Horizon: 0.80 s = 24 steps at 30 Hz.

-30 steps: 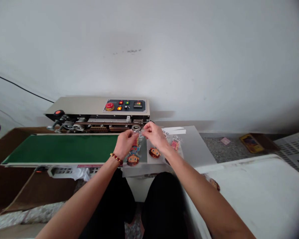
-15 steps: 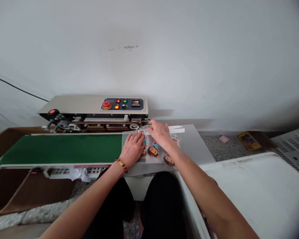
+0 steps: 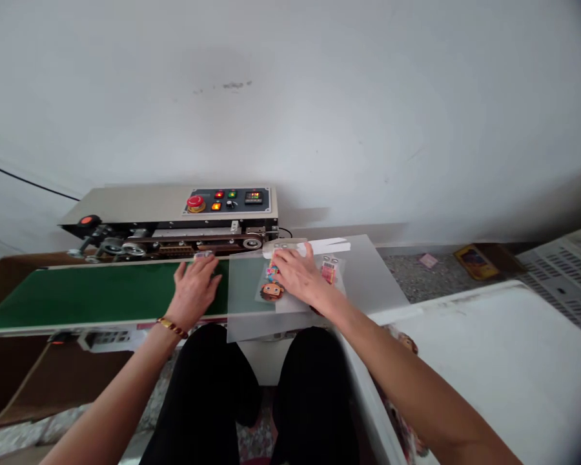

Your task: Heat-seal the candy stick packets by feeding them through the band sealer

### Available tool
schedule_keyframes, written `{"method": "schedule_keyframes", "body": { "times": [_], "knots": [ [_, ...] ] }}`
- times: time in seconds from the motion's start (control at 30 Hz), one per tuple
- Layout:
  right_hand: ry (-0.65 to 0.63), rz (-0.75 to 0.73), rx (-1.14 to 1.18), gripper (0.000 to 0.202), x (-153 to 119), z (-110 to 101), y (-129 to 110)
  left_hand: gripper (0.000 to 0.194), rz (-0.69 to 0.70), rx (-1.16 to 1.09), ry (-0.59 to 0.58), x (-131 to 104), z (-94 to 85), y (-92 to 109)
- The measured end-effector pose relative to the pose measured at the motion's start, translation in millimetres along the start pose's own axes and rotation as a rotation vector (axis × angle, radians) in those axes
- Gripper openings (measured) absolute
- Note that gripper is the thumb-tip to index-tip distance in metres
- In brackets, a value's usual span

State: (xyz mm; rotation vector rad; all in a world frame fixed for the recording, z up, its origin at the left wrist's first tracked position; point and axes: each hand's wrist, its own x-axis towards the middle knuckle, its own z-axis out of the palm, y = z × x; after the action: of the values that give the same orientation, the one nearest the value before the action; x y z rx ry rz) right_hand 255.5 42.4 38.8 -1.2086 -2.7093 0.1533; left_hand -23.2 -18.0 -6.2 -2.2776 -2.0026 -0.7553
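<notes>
As the left hand (image 3: 193, 290), now shifted onto the green belt (image 3: 101, 290), spreads open over a mostly hidden packet (image 3: 204, 255), each hand tends its own item, the right hand (image 3: 297, 274) touching a cartoon-faced pouch (image 3: 272, 292) on a translucent sheet (image 3: 246, 325), its grip unclear.

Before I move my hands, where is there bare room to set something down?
Bare patches show on the green belt, left of your left hand; on the translucent sheet, between the barcoded packet and the sheet's right edge; and on the white surface beyond your right forearm. It's crowded around your right hand, with packets and paper strips.
</notes>
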Motion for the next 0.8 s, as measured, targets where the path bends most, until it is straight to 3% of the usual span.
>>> {"method": "schedule_keyframes", "body": {
  "times": [0.13,0.27,0.5,0.8],
  "knots": [
    [0.003,-0.063,0.071,0.027,13.4,2.8,-2.7,0.042,0.251,-0.159,-0.082,17.6,15.6,55.7],
    [0.013,-0.020,0.074,0.033,-5.4,-4.2,13.0,0.053,0.273,-0.135,-0.199,26.0,36.6,91.5],
    [0.026,0.073,0.000,0.030,-54.5,-13.3,37.0,0.050,0.179,-0.104,-0.185,12.9,36.4,78.0],
    [0.083,0.099,0.012,0.026,-61.7,-10.1,38.3,0.050,0.181,-0.104,-0.203,12.1,30.4,66.6]
  ]
}}
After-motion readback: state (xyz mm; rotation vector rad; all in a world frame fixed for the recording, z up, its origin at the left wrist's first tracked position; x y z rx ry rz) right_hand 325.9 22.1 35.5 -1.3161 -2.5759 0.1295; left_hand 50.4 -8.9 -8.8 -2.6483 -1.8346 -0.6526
